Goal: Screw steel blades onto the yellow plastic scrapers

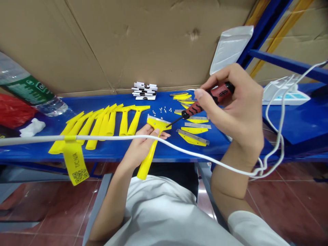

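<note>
My left hand [140, 145] is closed around a yellow scraper [147, 162] near its head, with the handle slanting down toward me. A metal blade edge lines the top of that head. In my right hand [238, 109] is a red and black screwdriver [193, 109], held by its handle between thumb and fingers. Its shaft slants down to the left, and the tip meets the scraper head by a screw at the right side. Small screws [161, 111] lie scattered just behind the scraper. Several yellow blade pieces with metal strips [193, 137] lie to the right.
Yellow scraper handles [94, 131] lie in a row at left on the blue table [89, 100]. White-and-black folded pieces [145, 91] are stacked at the back. A water bottle [33, 89] lies far left. A white cable [200, 155] with a yellow tag [75, 164] crosses in front.
</note>
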`<state>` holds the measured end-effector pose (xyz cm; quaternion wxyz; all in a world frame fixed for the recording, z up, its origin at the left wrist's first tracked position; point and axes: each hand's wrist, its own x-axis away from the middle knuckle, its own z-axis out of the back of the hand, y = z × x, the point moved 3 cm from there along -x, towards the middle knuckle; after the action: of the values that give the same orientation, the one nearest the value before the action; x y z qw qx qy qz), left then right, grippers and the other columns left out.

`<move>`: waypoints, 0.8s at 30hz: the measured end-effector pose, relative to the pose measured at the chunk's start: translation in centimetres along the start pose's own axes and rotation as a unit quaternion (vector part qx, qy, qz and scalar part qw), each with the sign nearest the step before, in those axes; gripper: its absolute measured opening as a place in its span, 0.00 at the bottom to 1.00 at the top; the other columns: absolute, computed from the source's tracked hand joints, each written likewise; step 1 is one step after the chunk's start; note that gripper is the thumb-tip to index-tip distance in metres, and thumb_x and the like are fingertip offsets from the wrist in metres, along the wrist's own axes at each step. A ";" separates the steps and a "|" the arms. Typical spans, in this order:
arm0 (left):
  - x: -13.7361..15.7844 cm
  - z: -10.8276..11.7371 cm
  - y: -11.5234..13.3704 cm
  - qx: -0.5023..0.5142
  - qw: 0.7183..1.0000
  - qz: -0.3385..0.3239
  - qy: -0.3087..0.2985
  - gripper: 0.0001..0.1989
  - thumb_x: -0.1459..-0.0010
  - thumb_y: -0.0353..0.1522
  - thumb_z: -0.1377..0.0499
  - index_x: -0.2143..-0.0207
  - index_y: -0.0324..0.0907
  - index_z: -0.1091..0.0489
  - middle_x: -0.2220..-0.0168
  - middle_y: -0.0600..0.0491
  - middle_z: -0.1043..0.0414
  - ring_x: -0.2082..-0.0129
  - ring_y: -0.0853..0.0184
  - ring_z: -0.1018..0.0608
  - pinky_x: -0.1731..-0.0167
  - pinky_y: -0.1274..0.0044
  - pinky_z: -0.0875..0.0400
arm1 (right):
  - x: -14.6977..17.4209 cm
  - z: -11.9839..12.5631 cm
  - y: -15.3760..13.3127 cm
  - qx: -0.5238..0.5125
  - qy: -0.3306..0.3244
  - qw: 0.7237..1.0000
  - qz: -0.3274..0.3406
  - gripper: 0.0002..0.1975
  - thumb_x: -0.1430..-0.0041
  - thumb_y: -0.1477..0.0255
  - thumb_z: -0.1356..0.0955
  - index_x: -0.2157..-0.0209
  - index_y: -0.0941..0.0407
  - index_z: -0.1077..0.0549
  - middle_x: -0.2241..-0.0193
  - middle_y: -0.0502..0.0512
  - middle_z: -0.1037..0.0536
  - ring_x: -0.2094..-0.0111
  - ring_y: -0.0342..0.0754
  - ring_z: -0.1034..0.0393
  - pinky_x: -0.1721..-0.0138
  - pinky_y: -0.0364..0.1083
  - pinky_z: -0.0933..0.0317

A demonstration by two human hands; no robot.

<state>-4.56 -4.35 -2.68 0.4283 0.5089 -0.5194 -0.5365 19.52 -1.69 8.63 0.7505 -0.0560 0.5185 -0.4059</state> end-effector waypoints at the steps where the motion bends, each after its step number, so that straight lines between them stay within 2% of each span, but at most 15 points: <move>1: 0.0 0.0 0.0 0.002 1.000 0.002 0.000 0.20 0.30 0.46 0.31 0.46 0.40 0.21 0.52 0.43 0.13 0.49 0.52 0.11 0.40 0.61 0.18 | 0.0 0.0 0.0 -0.003 0.003 1.000 -0.001 0.09 0.28 0.60 0.28 0.59 0.50 0.27 0.59 0.55 0.20 0.65 0.49 0.26 0.62 0.53 0.29; 3: 0.1 0.0 0.0 0.005 1.000 0.005 0.002 0.20 0.30 0.46 0.31 0.46 0.41 0.21 0.52 0.44 0.13 0.48 0.52 0.11 0.40 0.60 0.18 | 0.1 -0.1 0.1 -0.023 0.001 1.000 0.003 0.06 0.29 0.65 0.28 0.56 0.50 0.27 0.55 0.55 0.19 0.62 0.50 0.23 0.62 0.52 0.30; 5: 0.1 0.0 0.0 0.008 1.000 0.005 0.006 0.21 0.30 0.46 0.30 0.46 0.41 0.21 0.52 0.44 0.13 0.48 0.52 0.11 0.39 0.59 0.18 | 0.1 -0.3 0.1 -0.032 -0.002 0.999 0.009 0.07 0.30 0.67 0.28 0.53 0.49 0.28 0.51 0.55 0.18 0.60 0.51 0.21 0.61 0.51 0.30; 9: 0.1 0.1 -0.2 0.003 1.000 0.000 0.002 0.21 0.30 0.47 0.31 0.46 0.41 0.21 0.52 0.43 0.13 0.49 0.52 0.11 0.39 0.60 0.18 | 0.1 -0.3 0.2 -0.021 0.020 1.000 -0.006 0.09 0.29 0.61 0.28 0.56 0.50 0.28 0.55 0.55 0.19 0.61 0.51 0.22 0.64 0.50 0.34; 14: 0.0 0.4 -0.5 0.001 1.000 -0.002 0.003 0.21 0.29 0.46 0.32 0.45 0.40 0.21 0.52 0.44 0.13 0.50 0.54 0.11 0.40 0.61 0.18 | -0.1 -0.2 -0.3 -0.042 -0.001 0.998 0.036 0.06 0.32 0.68 0.29 0.56 0.50 0.29 0.53 0.55 0.20 0.60 0.50 0.26 0.60 0.52 0.32; 18: -0.1 0.4 -0.6 -0.002 1.000 -0.003 0.000 0.20 0.29 0.46 0.32 0.45 0.41 0.21 0.52 0.44 0.13 0.50 0.54 0.11 0.40 0.61 0.18 | -0.1 -0.1 0.0 -0.013 0.010 1.000 0.008 0.08 0.29 0.62 0.28 0.58 0.49 0.29 0.58 0.54 0.20 0.67 0.47 0.32 0.63 0.51 0.35; 22: 0.0 0.5 -0.6 -0.002 1.000 -0.002 0.005 0.20 0.29 0.47 0.32 0.46 0.41 0.21 0.52 0.44 0.13 0.50 0.54 0.11 0.40 0.61 0.18 | 0.0 -0.2 0.4 -0.009 0.011 1.000 0.021 0.05 0.30 0.66 0.29 0.55 0.49 0.27 0.53 0.55 0.19 0.61 0.50 0.26 0.59 0.53 0.31; 24: 0.0 0.5 -0.6 -0.004 1.000 -0.002 0.010 0.19 0.29 0.47 0.32 0.47 0.42 0.21 0.53 0.45 0.13 0.50 0.54 0.11 0.40 0.61 0.18 | 0.0 -0.3 0.6 -0.003 0.018 1.000 0.009 0.07 0.29 0.62 0.28 0.57 0.50 0.27 0.56 0.56 0.19 0.60 0.52 0.25 0.60 0.52 0.31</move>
<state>-5.00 -4.23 -3.30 0.4338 0.5136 -0.5123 -0.5344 19.60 -1.20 8.15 0.7446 -0.0462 0.5337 -0.3984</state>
